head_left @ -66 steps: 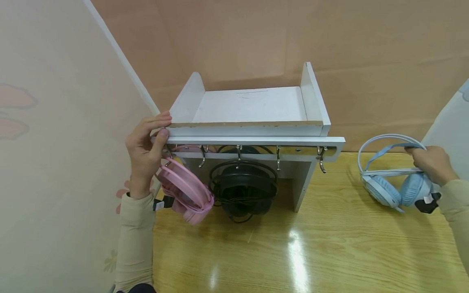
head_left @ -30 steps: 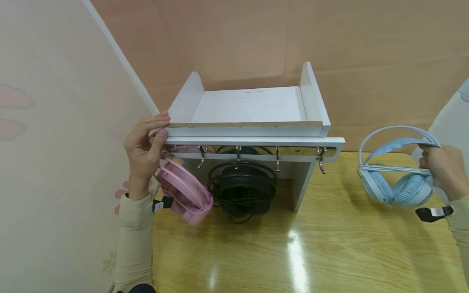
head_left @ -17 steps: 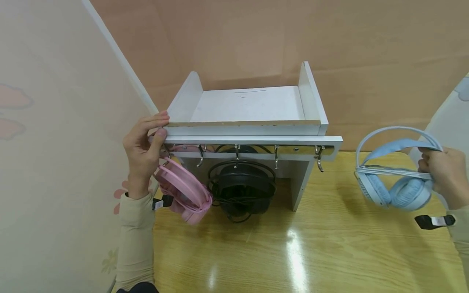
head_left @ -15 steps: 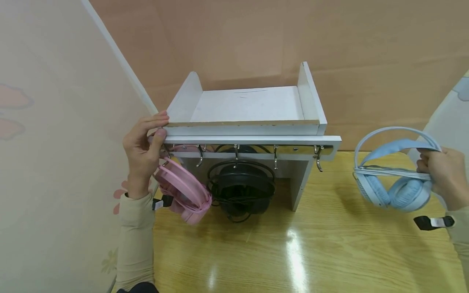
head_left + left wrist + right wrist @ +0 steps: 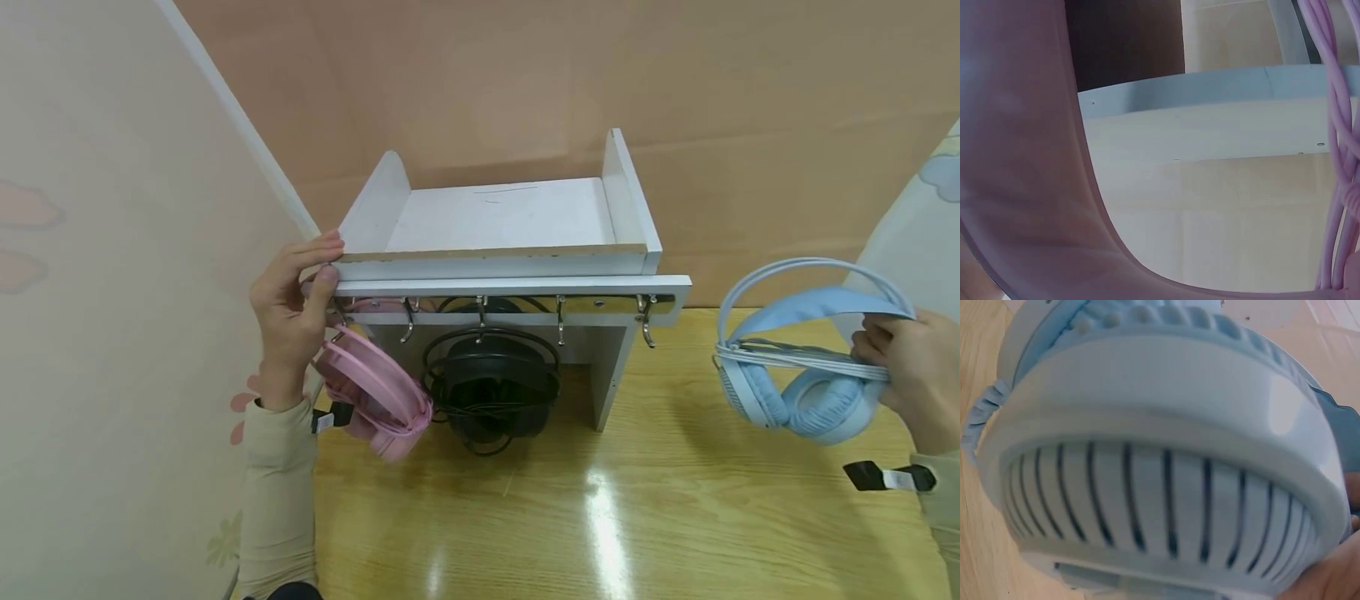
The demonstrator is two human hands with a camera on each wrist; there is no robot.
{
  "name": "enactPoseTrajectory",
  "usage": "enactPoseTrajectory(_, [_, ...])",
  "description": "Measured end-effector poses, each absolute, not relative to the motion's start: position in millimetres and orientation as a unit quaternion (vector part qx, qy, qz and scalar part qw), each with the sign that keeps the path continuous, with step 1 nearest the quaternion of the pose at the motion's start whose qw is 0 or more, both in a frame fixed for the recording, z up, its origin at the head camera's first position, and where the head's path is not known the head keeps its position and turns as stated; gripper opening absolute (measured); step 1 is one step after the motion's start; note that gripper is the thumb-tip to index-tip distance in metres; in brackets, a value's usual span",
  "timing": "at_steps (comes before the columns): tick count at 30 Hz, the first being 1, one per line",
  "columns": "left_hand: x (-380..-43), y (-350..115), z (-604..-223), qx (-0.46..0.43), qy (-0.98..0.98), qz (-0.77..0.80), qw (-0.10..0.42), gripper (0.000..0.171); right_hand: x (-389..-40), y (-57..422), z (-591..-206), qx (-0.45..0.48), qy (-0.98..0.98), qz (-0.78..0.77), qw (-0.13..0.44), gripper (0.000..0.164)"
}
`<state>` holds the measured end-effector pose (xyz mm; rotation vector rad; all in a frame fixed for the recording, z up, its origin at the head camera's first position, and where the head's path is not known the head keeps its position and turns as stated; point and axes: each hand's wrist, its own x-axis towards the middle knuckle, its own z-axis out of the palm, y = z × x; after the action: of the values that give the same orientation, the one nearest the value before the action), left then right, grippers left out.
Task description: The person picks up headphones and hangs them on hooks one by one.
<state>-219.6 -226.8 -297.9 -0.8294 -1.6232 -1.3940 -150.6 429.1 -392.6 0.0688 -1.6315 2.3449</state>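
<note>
In the head view my left hand (image 5: 288,312) grips the left end of a white hook rack (image 5: 510,283), fingers on the shelf edge and thumb at the front rail. Pink headphones (image 5: 375,392) hang tilted on the leftmost hook, beside that wrist; their band and cords (image 5: 1338,144) fill much of the left wrist view. My right hand (image 5: 918,367) holds light blue headphones (image 5: 810,308) by one side of the headband, above the table at the right. Cord is wound across their middle. A slatted earcup (image 5: 1160,487) fills the right wrist view, with only part of the hand showing.
Black headphones (image 5: 495,375) hang at the middle of the rack, with a looped cord below. Several metal hooks line the rail, including a rightmost hook (image 5: 648,325). A wooden table (image 5: 525,533) lies below; a pale panel (image 5: 112,333) stands on the left.
My right hand has lifted the blue headphones and turned them more towards the camera; lately they have shifted slightly left and closer. My left hand keeps its hold while the view drifts a little.
</note>
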Motion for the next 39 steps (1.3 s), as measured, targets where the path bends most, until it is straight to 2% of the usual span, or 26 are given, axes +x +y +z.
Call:
enactPoseTrajectory(8, [-220.4, -224.9, -297.4, -0.332, -0.646, -0.548, 0.414, 0.020, -141.2, 415.8, -388.6, 0.078, -0.529, 0.824, 0.188, 0.050])
enactPoseTrajectory(15, [-219.6, -224.7, -296.8, -0.329, -0.648, -0.546, 0.417, 0.020, -135.3, 404.1, -383.8, 0.133, -0.498, 0.832, 0.204, 0.052])
enactPoseTrajectory(39, [-216.3, -223.0, -295.2, -0.319, -0.648, -0.551, 0.418, 0.018, -116.9, 396.5, -383.2, 0.228, -0.514, 0.811, 0.161, 0.056])
